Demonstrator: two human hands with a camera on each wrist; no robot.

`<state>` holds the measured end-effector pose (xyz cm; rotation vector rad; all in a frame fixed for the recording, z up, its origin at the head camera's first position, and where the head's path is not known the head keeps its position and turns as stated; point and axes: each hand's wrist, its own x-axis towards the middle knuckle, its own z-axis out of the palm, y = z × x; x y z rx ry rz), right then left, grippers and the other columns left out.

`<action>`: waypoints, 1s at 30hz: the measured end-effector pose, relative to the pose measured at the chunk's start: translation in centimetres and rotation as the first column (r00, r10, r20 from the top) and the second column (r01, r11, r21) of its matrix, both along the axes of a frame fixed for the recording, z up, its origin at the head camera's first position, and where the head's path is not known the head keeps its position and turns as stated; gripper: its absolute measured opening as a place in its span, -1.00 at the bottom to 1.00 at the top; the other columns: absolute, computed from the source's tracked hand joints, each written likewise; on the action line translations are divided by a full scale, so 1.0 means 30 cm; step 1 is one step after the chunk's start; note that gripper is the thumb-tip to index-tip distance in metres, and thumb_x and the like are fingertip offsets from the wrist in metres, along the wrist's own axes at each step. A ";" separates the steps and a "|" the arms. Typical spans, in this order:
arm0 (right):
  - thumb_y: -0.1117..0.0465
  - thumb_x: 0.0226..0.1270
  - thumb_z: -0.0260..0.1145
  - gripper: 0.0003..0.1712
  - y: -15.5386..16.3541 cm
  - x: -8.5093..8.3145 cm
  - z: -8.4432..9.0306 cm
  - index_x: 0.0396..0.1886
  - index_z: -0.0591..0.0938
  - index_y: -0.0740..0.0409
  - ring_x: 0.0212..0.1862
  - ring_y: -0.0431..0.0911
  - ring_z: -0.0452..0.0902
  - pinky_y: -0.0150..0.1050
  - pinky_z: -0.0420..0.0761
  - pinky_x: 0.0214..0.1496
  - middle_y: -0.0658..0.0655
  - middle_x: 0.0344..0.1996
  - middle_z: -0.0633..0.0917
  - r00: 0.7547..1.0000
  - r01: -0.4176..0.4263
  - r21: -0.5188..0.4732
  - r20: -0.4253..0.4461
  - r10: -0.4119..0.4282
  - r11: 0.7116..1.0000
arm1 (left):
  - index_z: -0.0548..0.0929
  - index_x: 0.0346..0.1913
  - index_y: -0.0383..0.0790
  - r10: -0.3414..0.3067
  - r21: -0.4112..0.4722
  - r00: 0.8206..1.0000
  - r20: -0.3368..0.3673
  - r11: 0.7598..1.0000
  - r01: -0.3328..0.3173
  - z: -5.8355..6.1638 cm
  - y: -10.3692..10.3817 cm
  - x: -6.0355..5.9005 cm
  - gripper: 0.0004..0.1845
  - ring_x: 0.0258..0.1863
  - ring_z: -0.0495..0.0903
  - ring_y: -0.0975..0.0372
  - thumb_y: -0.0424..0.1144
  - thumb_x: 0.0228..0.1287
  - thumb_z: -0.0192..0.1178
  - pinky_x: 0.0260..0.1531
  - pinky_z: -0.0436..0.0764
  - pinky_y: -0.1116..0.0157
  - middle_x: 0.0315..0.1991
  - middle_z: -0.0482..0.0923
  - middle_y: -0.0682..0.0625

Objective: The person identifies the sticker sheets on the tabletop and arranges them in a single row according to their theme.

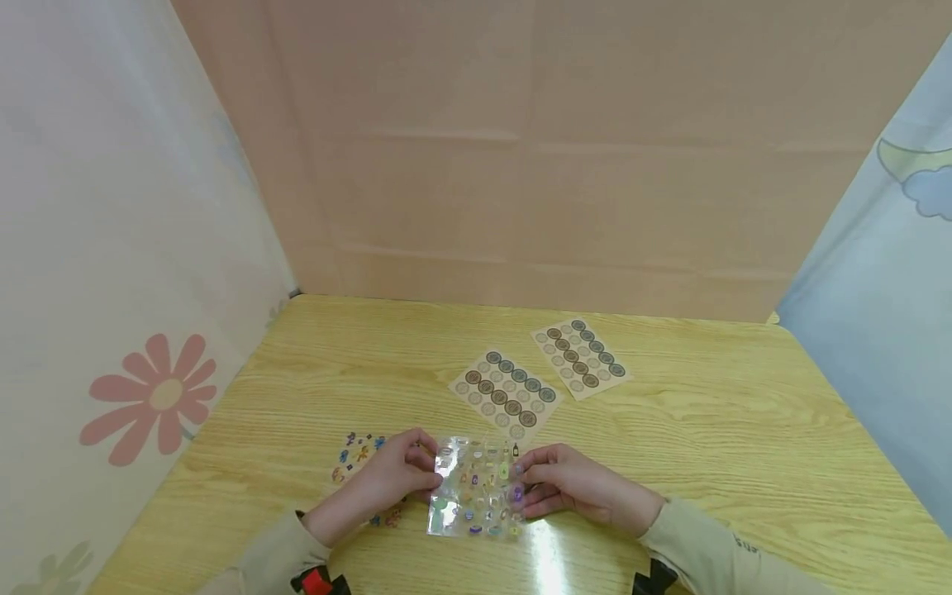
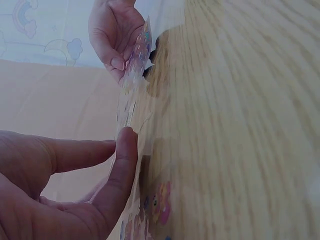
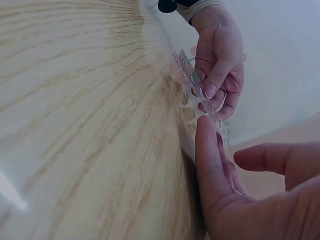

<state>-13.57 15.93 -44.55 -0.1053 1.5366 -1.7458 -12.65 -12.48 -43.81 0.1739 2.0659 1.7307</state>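
Observation:
A clear glossy sticker sheet (image 1: 476,496) with small colourful pictures is held just above the wooden table, near its front. My left hand (image 1: 397,475) pinches its left edge between thumb and a finger. At the opposite edge my right hand (image 1: 573,483) holds the sheet by its fingertips. The left wrist view shows the sheet (image 2: 138,57) almost edge-on, with the right thumb against it. Beneath my left forearm lies another clear sheet of colourful stickers (image 1: 344,473), partly covered by the hand and arm.
Two beige sheets with rows of round brown and grey designs lie farther back, the nearer sheet (image 1: 506,392) and the farther sheet (image 1: 583,358). A plain beige cloth (image 1: 521,165) hangs behind the table (image 1: 714,430). Printed cloths hang at both sides.

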 end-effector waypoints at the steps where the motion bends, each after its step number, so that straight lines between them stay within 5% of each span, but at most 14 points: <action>1: 0.37 0.32 0.14 -0.75 0.000 0.001 0.001 -0.07 0.52 0.45 -0.32 -0.01 0.69 -0.11 0.69 -0.15 0.26 -0.34 0.68 1.000 0.000 0.001 -0.002 0.000 1.000 | 0.42 -0.04 -0.49 0.005 0.003 1.000 0.003 1.000 -0.005 0.001 -0.001 0.002 -0.64 -0.43 0.65 0.10 -0.59 0.11 0.27 -0.36 0.72 0.16 -0.38 0.55 -0.15; 30: 0.29 0.35 0.13 -0.66 0.031 0.000 0.029 -0.02 0.50 0.50 -0.26 0.09 0.69 -0.08 0.70 -0.16 0.38 -0.27 0.69 0.999 0.002 0.060 -0.038 0.000 0.998 | 0.43 0.01 -0.58 0.044 0.035 0.998 0.045 0.998 -0.046 -0.007 -0.006 0.013 -0.66 -0.40 0.68 0.05 -0.58 0.18 0.22 -0.35 0.72 0.17 -0.34 0.57 -0.18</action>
